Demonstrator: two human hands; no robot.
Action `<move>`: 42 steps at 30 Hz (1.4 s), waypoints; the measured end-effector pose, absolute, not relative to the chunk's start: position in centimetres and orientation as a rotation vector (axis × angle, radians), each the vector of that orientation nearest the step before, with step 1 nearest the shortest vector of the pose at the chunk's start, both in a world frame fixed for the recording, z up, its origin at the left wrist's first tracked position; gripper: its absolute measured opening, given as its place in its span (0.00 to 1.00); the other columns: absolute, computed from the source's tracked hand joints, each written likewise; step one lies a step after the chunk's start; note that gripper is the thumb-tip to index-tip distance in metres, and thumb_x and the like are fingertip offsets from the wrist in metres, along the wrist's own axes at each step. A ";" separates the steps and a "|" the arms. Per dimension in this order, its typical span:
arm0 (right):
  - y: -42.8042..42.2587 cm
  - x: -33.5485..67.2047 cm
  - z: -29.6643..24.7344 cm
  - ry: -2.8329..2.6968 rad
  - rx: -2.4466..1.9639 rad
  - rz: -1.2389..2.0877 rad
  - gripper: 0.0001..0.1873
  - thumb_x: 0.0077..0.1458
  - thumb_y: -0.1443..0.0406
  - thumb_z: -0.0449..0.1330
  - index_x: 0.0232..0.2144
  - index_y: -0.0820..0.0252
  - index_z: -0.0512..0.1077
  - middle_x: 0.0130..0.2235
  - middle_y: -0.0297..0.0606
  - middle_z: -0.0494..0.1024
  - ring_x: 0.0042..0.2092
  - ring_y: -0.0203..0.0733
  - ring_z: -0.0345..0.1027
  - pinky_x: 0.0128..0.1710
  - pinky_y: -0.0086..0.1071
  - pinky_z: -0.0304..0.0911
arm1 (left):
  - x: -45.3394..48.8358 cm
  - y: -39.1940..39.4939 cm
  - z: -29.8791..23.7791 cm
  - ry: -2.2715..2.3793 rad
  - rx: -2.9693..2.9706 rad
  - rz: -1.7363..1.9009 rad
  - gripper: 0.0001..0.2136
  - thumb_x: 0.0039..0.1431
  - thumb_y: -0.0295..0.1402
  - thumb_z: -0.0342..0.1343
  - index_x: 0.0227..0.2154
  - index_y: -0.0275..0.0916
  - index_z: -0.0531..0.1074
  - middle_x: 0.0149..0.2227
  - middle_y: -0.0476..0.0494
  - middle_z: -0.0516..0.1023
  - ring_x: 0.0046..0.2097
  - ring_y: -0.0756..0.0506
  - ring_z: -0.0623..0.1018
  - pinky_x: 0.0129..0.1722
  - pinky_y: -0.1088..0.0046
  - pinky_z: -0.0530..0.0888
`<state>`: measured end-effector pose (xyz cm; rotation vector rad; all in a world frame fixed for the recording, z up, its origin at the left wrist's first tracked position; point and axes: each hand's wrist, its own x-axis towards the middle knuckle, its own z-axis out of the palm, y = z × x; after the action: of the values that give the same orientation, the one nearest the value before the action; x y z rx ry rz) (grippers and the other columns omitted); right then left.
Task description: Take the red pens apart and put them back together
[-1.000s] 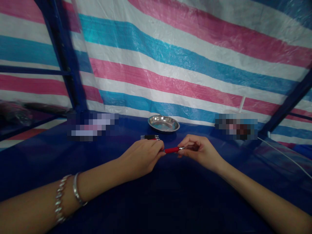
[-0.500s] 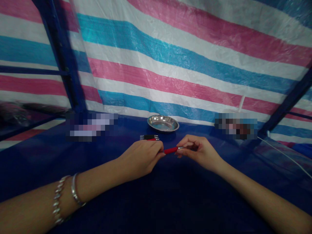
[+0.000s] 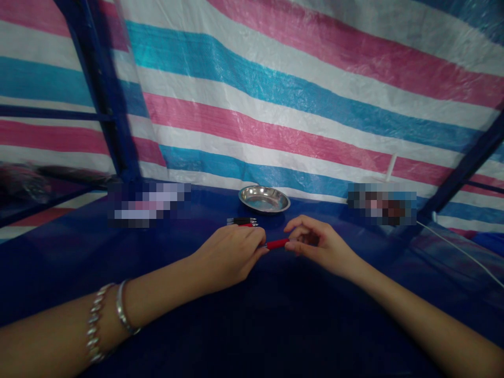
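A red pen lies level between my two hands above the dark blue table. My left hand is closed around its left end, hiding that part. At the other end, the thumb and fingers of my right hand pinch the pen's tip, which they mostly cover; its index finger is raised and curved. Just behind my left hand, black pens and a red one lie side by side, partly hidden by the knuckles. A bracelet and a bangle circle my left wrist.
A round shiny metal dish stands at the table's back, near the striped plastic sheet. Blurred-out items lie at back left, others at back right. A white cable runs along the right. Blue frame posts flank the table.
My right hand's fingers have shifted on the pen's tip, with the index finger lifted a little more. My left hand keeps hold of the pen almost in place.
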<state>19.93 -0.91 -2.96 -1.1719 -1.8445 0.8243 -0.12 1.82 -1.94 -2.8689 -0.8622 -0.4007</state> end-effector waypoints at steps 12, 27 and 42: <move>-0.8 19.9 -3.0 -1.833 -1.213 0.816 0.14 0.42 0.62 0.61 0.33 0.61 0.65 0.23 0.31 0.70 0.22 0.30 0.62 0.21 0.25 0.56 | -0.1 2.1 -2.1 -0.863 -2.842 -0.374 0.08 0.58 0.32 0.40 0.30 0.36 0.63 0.28 0.44 0.69 0.30 0.46 0.70 0.29 0.70 0.66; -0.9 19.7 -3.1 -1.885 -1.263 0.881 0.08 0.44 0.64 0.59 0.27 0.62 0.65 0.24 0.33 0.72 0.23 0.32 0.65 0.23 0.26 0.59 | -0.2 2.1 -2.3 -0.860 -2.851 -0.240 0.08 0.58 0.33 0.41 0.31 0.37 0.63 0.30 0.45 0.71 0.30 0.45 0.71 0.29 0.69 0.67; -1.0 19.8 -3.0 -1.876 -1.277 0.776 0.06 0.44 0.65 0.59 0.27 0.61 0.66 0.24 0.32 0.72 0.24 0.32 0.66 0.24 0.25 0.59 | -0.1 2.1 -2.2 -0.877 -2.850 -0.283 0.08 0.58 0.33 0.41 0.30 0.37 0.63 0.28 0.45 0.70 0.29 0.46 0.71 0.28 0.71 0.66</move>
<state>19.76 -0.98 -2.96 -1.2768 -1.8757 0.7758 -0.11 2.10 -2.21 -2.8500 -0.8770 -0.2833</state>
